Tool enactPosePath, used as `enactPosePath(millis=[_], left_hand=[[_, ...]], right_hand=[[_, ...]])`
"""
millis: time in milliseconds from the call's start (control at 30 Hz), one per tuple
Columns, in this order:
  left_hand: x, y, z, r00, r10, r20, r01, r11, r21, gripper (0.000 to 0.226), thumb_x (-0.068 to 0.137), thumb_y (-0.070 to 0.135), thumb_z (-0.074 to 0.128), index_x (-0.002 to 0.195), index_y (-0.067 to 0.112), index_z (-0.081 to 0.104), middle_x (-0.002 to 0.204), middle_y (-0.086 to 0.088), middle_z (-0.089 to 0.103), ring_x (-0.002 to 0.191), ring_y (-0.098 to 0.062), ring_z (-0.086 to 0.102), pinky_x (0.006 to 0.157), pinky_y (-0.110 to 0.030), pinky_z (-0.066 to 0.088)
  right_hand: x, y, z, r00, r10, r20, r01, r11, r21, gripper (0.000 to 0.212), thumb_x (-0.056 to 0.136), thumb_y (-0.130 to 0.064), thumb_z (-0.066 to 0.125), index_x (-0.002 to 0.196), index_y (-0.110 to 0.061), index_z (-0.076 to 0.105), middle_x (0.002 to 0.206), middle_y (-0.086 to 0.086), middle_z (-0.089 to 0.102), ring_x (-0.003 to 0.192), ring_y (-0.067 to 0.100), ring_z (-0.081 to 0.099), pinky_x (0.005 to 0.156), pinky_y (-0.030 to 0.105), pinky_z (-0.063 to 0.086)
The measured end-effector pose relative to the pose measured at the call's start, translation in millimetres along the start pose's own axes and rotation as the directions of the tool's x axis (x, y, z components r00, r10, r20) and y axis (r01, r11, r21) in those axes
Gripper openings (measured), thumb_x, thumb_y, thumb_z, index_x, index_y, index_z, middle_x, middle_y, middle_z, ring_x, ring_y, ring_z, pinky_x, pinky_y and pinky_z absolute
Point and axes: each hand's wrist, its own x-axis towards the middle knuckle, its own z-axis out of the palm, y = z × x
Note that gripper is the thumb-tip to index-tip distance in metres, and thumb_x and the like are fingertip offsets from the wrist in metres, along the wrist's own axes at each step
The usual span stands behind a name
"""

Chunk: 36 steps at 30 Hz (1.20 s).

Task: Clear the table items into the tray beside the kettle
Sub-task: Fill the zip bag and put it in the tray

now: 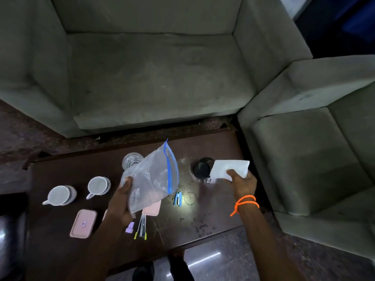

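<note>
My left hand (pixel 121 201) holds a clear zip bag (pixel 152 179) with a blue seal above the dark wooden table (pixel 213 216). My right hand (pixel 242 183) grips a folded white cloth (pixel 229 169) over the table's right end. Two white cups (pixel 60 195) (pixel 98 187) stand on saucers at the left. A glass (pixel 132 160) sits behind the bag. A pink case (pixel 83 223), a second pink item (pixel 152 209), blue clips (pixel 177 198), a wire ring (pixel 190 197), a lilac piece (pixel 129 227) and clear pens (pixel 141 226) lie on the table. No tray or kettle shows.
A black round lid-like object (pixel 203 167) sits by the white cloth. A grey sofa (pixel 152 78) stands behind the table and an armchair (pixel 308 149) to the right. Glossy floor (pixel 223 260) lies below the table's near edge.
</note>
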Motion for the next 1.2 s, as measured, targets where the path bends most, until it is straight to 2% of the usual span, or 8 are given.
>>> enactPosePath(millis=[200,367,533,733,800,867,967,1200], left_hand=[[15,-16,-13,1.0,-0.023,0.016,0.023,1.0,0.018,0.051,0.099,0.04,0.056,0.144,0.015,0.056,0.139,-0.017,0.064,0.115,-0.029,0.071,0.081,-0.043,0.064],[17,-20,-13,0.997,-0.061,0.037,0.062,0.997,-0.04,0.052,0.102,0.038,0.054,0.145,0.01,0.055,0.12,-0.014,0.075,0.097,-0.027,0.078,0.068,-0.043,0.064],[14,-19,-13,0.996,-0.093,-0.015,0.094,0.992,0.086,0.055,0.099,0.051,0.056,0.132,0.007,0.059,0.073,-0.012,0.076,0.043,-0.033,0.067,0.034,-0.04,0.05],[8,-5,2,0.998,0.054,-0.011,-0.055,0.998,-0.019,0.047,0.101,0.036,0.059,0.139,0.009,0.059,0.127,-0.019,0.071,0.111,-0.035,0.072,0.083,-0.055,0.062],[1,9,11,0.991,0.12,-0.057,-0.12,0.993,-0.007,0.048,0.101,0.037,0.059,0.139,0.008,0.059,0.136,-0.024,0.065,0.126,-0.044,0.061,0.102,-0.065,0.051],[-7,27,19,0.975,0.194,-0.104,-0.195,0.981,-0.001,0.048,0.102,0.036,0.059,0.139,0.006,0.058,0.139,-0.027,0.061,0.13,-0.048,0.056,0.107,-0.07,0.043],[-19,58,18,0.946,0.281,-0.165,-0.286,0.958,-0.007,0.05,0.103,0.033,0.056,0.14,0.0,0.053,0.141,-0.034,0.056,0.131,-0.054,0.053,0.108,-0.073,0.039],[-59,111,-44,0.903,0.377,-0.204,-0.406,0.905,-0.129,0.058,0.102,0.043,0.057,0.142,0.002,0.051,0.147,-0.037,0.048,0.134,-0.055,0.048,0.109,-0.078,0.032]], right_hand=[[38,31,50,0.999,-0.033,-0.024,0.028,0.982,-0.186,0.02,0.069,-0.007,0.079,0.087,-0.008,0.071,0.081,0.012,0.071,0.08,0.037,0.073,0.071,0.049,0.062],[45,44,56,0.986,-0.142,-0.085,0.1,0.92,-0.38,0.03,0.071,-0.028,0.084,0.086,-0.008,0.069,0.077,0.006,0.068,0.074,0.028,0.067,0.064,0.026,0.044],[51,51,54,0.974,-0.207,-0.087,0.153,0.894,-0.422,0.028,0.075,-0.031,0.084,0.087,-0.009,0.072,0.077,0.004,0.068,0.082,0.031,0.07,0.069,0.024,0.041],[8,23,56,0.884,-0.455,-0.105,0.36,0.806,-0.469,0.058,0.073,-0.05,0.082,0.112,-0.01,0.068,0.111,0.01,0.069,0.107,0.03,0.063,0.093,0.038,0.05],[-30,12,63,0.876,-0.482,0.032,0.472,0.838,-0.275,0.049,0.078,-0.059,0.073,0.105,-0.018,0.069,0.102,0.001,0.072,0.097,0.019,0.066,0.087,0.032,0.054],[-71,4,77,0.88,-0.26,0.398,0.302,0.952,-0.043,0.054,0.084,-0.067,0.061,0.104,-0.017,0.071,0.098,0.0,0.075,0.089,0.013,0.068,0.08,0.031,0.057],[-114,-1,104,0.67,0.061,0.739,-0.039,0.998,-0.047,0.05,0.087,-0.06,0.06,0.108,-0.015,0.07,0.113,0.012,0.073,0.094,0.025,0.07,0.083,0.05,0.057],[-163,5,177,0.531,0.19,0.826,-0.063,0.981,-0.185,0.036,0.073,-0.034,0.08,0.103,-0.021,0.065,0.103,0.005,0.074,0.082,0.016,0.072,0.058,0.025,0.056]])
